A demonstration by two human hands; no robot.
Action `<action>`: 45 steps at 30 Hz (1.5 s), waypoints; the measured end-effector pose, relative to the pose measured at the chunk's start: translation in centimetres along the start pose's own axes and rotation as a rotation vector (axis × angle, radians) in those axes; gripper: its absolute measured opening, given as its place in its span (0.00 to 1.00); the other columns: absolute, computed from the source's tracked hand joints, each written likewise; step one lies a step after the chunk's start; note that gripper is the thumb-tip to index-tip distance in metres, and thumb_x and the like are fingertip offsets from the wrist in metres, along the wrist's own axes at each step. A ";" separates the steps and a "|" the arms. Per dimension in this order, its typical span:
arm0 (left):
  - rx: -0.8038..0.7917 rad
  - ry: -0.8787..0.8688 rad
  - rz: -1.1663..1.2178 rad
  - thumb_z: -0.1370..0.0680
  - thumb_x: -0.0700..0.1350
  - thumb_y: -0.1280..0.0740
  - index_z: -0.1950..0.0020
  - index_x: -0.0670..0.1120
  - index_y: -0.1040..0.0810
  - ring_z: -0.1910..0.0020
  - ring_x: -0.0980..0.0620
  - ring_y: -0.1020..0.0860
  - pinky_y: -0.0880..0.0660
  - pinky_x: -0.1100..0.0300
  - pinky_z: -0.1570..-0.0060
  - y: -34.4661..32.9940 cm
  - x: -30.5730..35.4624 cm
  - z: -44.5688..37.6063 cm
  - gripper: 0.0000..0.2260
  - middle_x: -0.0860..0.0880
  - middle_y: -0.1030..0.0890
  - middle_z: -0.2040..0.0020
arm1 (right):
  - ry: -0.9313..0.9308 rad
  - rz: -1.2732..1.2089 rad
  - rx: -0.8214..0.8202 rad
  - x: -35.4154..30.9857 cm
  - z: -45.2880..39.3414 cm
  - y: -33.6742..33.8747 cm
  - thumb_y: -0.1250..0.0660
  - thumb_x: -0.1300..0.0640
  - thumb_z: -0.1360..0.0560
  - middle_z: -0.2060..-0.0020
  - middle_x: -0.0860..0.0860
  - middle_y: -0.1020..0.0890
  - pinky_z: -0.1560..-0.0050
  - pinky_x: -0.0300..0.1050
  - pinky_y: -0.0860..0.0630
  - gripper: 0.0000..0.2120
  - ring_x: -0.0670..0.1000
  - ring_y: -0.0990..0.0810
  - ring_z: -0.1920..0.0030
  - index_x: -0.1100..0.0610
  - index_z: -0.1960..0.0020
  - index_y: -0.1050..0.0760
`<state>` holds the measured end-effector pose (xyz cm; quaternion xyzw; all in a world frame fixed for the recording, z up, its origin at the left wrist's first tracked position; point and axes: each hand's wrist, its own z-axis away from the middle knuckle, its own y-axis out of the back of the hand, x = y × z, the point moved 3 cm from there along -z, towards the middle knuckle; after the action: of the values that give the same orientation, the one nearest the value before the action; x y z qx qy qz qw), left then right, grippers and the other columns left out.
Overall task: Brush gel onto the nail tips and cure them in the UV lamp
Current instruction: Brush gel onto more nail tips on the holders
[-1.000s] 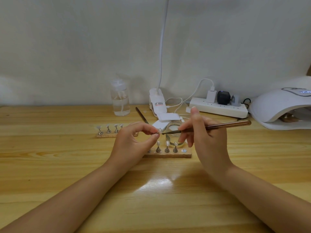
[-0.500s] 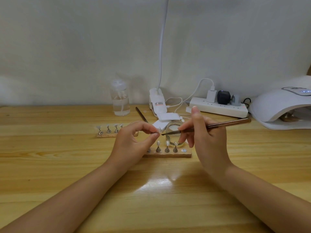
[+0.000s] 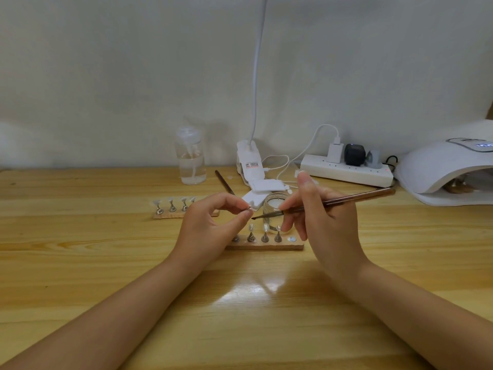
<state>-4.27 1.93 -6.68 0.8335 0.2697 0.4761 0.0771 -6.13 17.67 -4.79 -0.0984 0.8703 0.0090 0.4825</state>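
Over on the far left of the desk, I see a wooden strip (image 3: 184, 214) carrying a row of nail tips (image 3: 170, 202) on small metal stands; whether those are already gelled I cannot tell. Just right of it my left hand (image 3: 210, 228) pinches one small stand between thumb and fingertips, holding it up off the table; the tip on it is mostly hidden behind the fingers. The brush (image 3: 320, 204) comes in from the right, its dark bristle end touching or nearly touching that held piece, so I judge I am mid-coat on this one. Below and between my hands lies a second wooden strip (image 3: 266, 245) with tips still standing on it and one bare round slot at its right end. Behind it sits the open glass gel jar (image 3: 277, 206). My right hand (image 3: 325, 222) grasps the brush like a pen. Far right, the UV lamp (image 3: 448, 172) shows a lit display and something brownish inside its mouth. Brushing the rest and curing them seems still ahead.
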 end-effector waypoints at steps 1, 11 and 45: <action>0.002 0.002 0.003 0.30 0.41 0.28 0.61 0.53 0.21 0.59 0.65 0.23 0.29 0.63 0.48 0.0 0.0 0.0 0.07 0.61 0.19 0.64 | 0.001 -0.006 0.015 -0.2 -0.1 0.1 0.42 0.45 0.28 0.79 0.55 0.23 0.78 0.32 0.33 0.21 0.46 0.30 0.82 0.59 0.68 0.22; -0.003 -0.063 0.033 0.30 0.38 0.28 0.59 0.54 0.19 0.56 0.62 0.21 0.27 0.65 0.49 0.0 0.2 0.0 0.10 0.58 0.18 0.60 | 0.072 0.169 -0.022 0.2 -0.8 1.3 0.43 0.46 0.25 0.75 0.51 0.20 0.72 0.32 0.28 0.14 0.44 0.24 0.75 0.50 0.62 0.23; -0.340 0.063 -0.123 0.44 0.64 0.31 0.48 0.63 0.29 0.53 0.66 0.27 0.32 0.75 0.55 0.2 -1.2 -0.3 0.25 0.61 0.24 0.51 | 0.068 0.592 -0.411 -0.2 -3.4 3.7 0.26 0.59 0.32 0.64 0.46 0.18 0.60 0.29 0.25 0.11 0.40 0.19 0.62 0.48 0.56 0.27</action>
<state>-4.95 1.11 -7.36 0.7751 0.2380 0.5351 0.2372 -9.56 20.90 -3.09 0.0625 0.8567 0.3199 0.3997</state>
